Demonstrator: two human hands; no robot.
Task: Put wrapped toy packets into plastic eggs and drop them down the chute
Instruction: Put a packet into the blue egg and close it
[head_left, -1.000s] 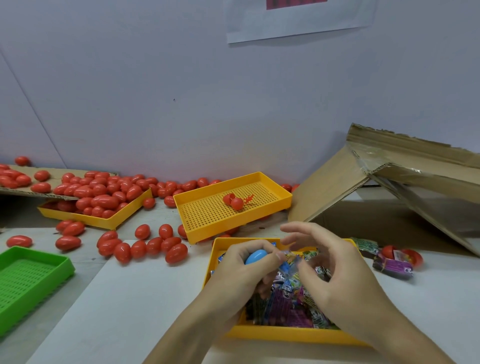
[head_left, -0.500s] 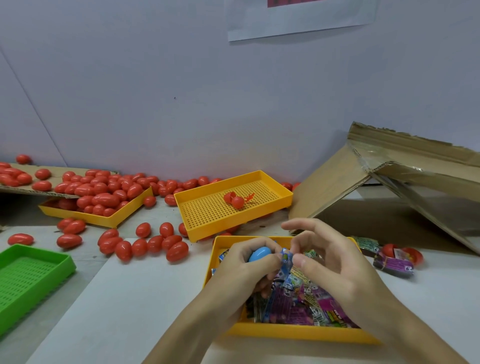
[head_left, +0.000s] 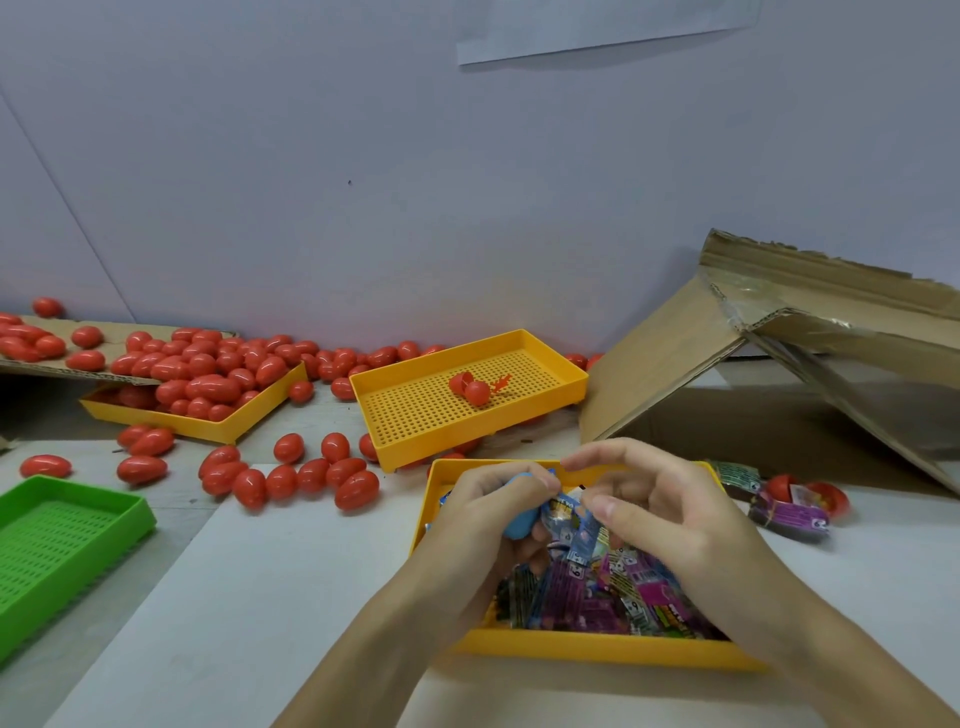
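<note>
Blue egg (head_left: 519, 522) in left hand (head_left: 485, 525), packet (head_left: 563, 514) touching

Packet tray (head_left: 597, 647) under hands (head_left: 571, 525); perforated tray (head_left: 467, 410) behind; loose eggs (head_left: 291, 478) left; cardboard chute (head_left: 779, 364) right-behind.

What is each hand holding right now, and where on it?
The left hand grips a blue egg half around its rounded shell. The right hand pinches a wrapped toy packet by its edge, beside the egg.
</note>
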